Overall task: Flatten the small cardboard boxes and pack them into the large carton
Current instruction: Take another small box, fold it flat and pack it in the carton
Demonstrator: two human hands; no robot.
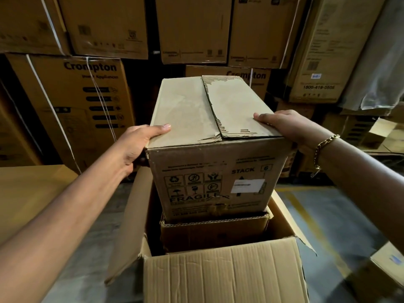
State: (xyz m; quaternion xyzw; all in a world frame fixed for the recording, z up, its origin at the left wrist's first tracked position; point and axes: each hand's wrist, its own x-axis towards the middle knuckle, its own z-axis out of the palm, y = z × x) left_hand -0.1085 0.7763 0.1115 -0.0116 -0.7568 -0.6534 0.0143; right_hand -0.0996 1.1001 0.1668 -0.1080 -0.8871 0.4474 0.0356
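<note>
A small brown cardboard box (pixel 209 149) printed with FRAGILE and STACK stands upright, unflattened, in the middle of the view, its bottom down inside the open large carton (pixel 220 278). My left hand (pixel 140 143) grips its upper left edge, thumb on top. On the upper right edge my right hand (pixel 288 127), with a gold bracelet at the wrist, holds it the same way. The box's top flaps are closed, with a torn seam. Under it, inside the carton, lies more cardboard (pixel 214 232) whose corrugated edge shows.
Stacked Crompton cartons (pixel 87 101) form a wall behind. A flat cardboard surface (pixel 28 193) lies at the left. The large carton's flaps spread out to the left, right and front. Another box corner (pixel 389 265) sits at the lower right on the grey floor.
</note>
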